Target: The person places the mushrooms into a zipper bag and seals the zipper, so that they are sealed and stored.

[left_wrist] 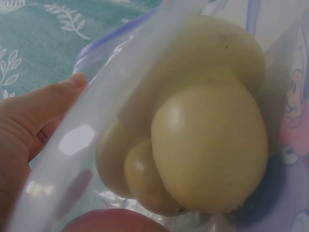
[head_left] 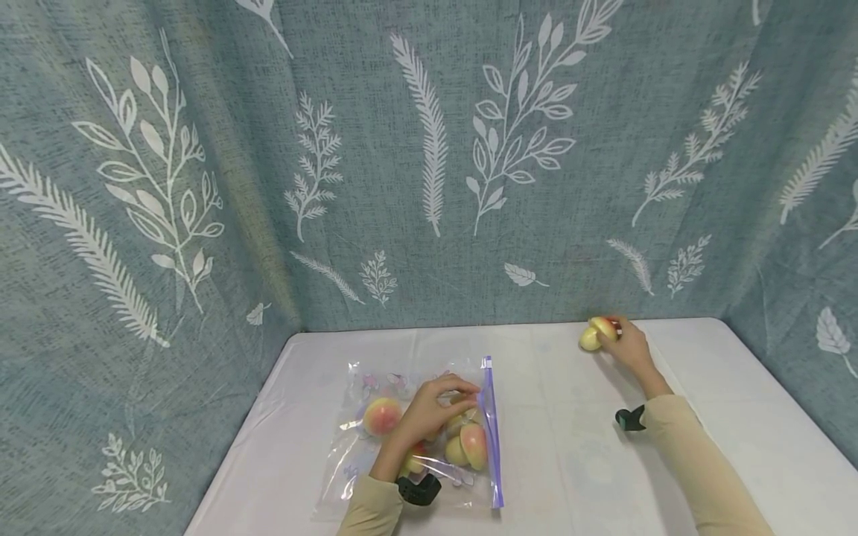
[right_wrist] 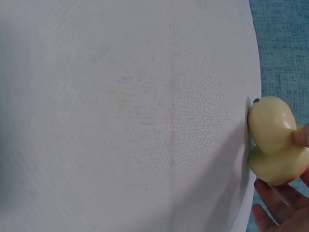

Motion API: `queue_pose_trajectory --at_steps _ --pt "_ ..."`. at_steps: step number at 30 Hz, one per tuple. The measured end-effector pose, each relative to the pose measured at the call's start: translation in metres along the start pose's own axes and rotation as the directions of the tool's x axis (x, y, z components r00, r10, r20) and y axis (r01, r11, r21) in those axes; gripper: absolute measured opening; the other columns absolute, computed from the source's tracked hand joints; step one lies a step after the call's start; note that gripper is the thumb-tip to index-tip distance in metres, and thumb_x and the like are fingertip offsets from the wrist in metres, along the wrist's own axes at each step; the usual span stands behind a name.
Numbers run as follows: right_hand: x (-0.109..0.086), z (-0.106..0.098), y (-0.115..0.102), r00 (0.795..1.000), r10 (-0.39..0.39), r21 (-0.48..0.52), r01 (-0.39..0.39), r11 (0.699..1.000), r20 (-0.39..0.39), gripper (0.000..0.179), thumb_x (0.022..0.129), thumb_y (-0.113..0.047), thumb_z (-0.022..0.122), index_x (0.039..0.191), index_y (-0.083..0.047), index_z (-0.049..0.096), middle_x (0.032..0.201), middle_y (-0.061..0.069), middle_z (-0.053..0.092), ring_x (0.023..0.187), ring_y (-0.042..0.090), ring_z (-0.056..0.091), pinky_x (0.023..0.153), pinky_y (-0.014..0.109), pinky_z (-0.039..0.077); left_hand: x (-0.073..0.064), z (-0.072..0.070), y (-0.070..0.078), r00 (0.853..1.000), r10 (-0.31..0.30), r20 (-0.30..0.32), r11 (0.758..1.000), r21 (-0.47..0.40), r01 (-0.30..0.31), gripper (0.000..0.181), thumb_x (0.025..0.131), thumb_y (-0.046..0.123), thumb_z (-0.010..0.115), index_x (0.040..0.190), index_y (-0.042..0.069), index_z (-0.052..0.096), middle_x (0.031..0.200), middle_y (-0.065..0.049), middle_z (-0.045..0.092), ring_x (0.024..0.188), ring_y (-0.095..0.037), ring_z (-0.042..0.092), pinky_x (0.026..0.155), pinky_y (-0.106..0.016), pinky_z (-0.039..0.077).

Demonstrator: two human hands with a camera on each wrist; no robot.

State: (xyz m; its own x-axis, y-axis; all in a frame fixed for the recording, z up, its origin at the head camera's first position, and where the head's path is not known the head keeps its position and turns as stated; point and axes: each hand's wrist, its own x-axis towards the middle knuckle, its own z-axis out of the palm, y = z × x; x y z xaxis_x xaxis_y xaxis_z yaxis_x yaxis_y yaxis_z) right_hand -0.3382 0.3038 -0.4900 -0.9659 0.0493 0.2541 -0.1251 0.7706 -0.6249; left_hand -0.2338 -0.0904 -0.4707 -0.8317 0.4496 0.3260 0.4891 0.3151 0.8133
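A clear zip bag with a purple zip strip lies on the table, several yellow fruits with a red blush, mango-like, inside it. My left hand reaches over the bag and pinches its film near the opening; the left wrist view shows the thumb at the edge beside pale yellow fruits. At the far right, my right hand grips a yellow, red-blushed fruit that sits against a paler one. In the right wrist view the thumb presses where the two yellow fruits meet, with fingers curled below.
The table has a white cover. Blue-green curtains with white leaf prints stand along its back and sides. Black wrist cameras sit on both wrists, below beige sleeves.
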Motion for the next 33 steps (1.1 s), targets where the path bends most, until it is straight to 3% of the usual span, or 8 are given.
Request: queue_pose_trajectory --at_steps 4,10,33 --pt "-0.0003 -0.0006 0.0001 1.000 0.016 0.014 -0.016 1.000 0.019 0.051 0.090 -0.020 0.054 0.128 0.012 0.039 0.118 0.038 0.050 0.101 0.048 0.054 0.083 0.053 0.046 -0.0003 -0.0003 0.0051 1.000 -0.004 -0.004 1.000 -0.005 0.004 0.020 0.083 0.020 0.069 0.102 0.015 0.070 0.096 0.006 0.067 0.095 -0.015 0.060 0.092 -0.041 0.045" --pt "0.0003 0.0006 0.0007 0.999 0.029 0.031 -0.029 0.999 0.020 0.052 0.090 -0.021 0.056 0.128 0.010 0.040 0.117 0.037 0.051 0.103 0.047 0.054 0.085 0.052 0.046 0.0000 0.0000 -0.0004 1.000 -0.002 0.002 1.000 0.017 0.002 0.020 0.083 0.026 0.069 0.103 0.022 0.070 0.096 0.011 0.067 0.095 -0.010 0.059 0.092 -0.038 0.045" --pt "0.0012 0.0008 0.0055 1.000 0.022 0.039 -0.022 0.999 0.000 0.052 0.087 -0.019 0.058 0.127 0.010 0.042 0.113 0.036 0.051 0.099 0.045 0.053 0.083 0.051 0.046 0.0008 -0.0003 -0.0007 1.000 0.013 0.010 1.000 0.028 -0.013 0.021 0.083 0.025 0.069 0.103 0.018 0.070 0.096 0.011 0.067 0.095 -0.008 0.059 0.092 -0.035 0.045"
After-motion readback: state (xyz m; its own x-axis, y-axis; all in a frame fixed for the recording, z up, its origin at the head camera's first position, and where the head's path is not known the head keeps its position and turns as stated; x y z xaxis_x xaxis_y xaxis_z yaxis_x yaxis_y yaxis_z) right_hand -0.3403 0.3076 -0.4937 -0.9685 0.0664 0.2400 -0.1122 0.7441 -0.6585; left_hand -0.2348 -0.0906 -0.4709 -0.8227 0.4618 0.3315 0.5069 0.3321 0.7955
